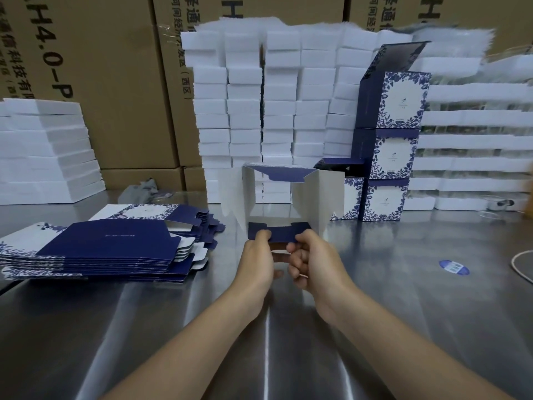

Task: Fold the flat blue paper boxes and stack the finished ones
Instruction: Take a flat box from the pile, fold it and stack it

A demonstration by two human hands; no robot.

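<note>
A half-opened blue paper box (305,194) stands as an open tube in the middle of the steel table, white inside, with a dark blue flap at the top and one at the near bottom. My left hand (258,256) and my right hand (313,259) both pinch that near bottom flap. A pile of flat blue boxes (109,243) lies to the left. Finished blue-and-white boxes (389,151) stand stacked three high at the right, the top one with its lid up, and a lower open one (344,194) sits beside them.
Tall stacks of white foam blocks (259,111) fill the back, more at the far left (43,151) and right (473,140). Brown cartons (101,67) stand behind. A blue oval sticker (453,267) and a white cord (519,269) lie on the table (403,313) at the right.
</note>
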